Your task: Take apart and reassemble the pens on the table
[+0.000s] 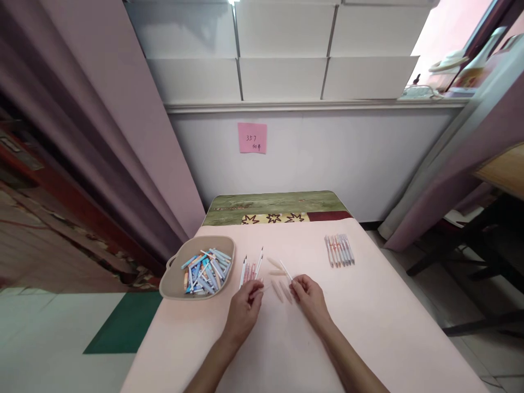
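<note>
My right hand (310,299) pinches a thin white pen refill (285,269), which points up and to the left. My left hand (244,307) is closed on a small clear, pinkish pen part (265,289), mostly covered by the fingers. Just beyond that hand lie white refills with black tips (243,268) and several pink pen pieces (250,270). Between my hands are two pinkish pen barrels (277,291) side by side. Two cream-coloured pen barrels (274,263) lie slightly farther off, close to the white refill.
A beige basket (166,288) full of blue, grey and orange pen parts (208,271) stands at the left. Several pens (339,251) lie in a row at the right. The pink cloth (368,327) covers most of the table; a wall with a pink note (252,137) rises behind.
</note>
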{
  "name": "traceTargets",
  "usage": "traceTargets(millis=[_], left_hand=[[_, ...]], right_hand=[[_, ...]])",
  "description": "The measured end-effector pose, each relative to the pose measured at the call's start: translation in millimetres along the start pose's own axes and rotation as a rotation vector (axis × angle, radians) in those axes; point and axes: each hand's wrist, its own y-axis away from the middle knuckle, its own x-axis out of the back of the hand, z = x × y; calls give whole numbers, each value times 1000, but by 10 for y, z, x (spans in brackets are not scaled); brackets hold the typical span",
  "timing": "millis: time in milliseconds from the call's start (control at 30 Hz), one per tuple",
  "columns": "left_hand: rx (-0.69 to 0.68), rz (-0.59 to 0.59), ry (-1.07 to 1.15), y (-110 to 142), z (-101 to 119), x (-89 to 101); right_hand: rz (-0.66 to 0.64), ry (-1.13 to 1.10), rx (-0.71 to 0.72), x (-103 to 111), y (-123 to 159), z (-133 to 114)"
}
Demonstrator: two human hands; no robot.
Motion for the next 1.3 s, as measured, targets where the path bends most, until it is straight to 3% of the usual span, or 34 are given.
traceTargets(millis=[100,167,333,467,667,800,967,1200,1300], left_hand=[[338,123,592,44,-76,-116],[441,190,870,37,-114,-167],[449,224,1054,72,-177,-186],[423,189,1199,193,-265,-176],[388,63,1331,277,-245,-107],[384,-49,1233,290,-211,-80],[393,-76,1109,297,-251,-92],[330,-129,1125,332,-220,-75],[325,-114,1151,351,-239,-76]], right_hand=[[25,-27,-8,-13,11,27],[41,-27,-5,-20,35,10],[62,-38,12,1,209,-154],[45,-171,0,-7,409,-341],[102,-423,-108,-95,614,-551],[160,-414,-82,-133,666,-634],[141,-221,1,-205,697,-665],[-39,107,126,-297,724,-716],[-6,308,215,-266,726,-821]])
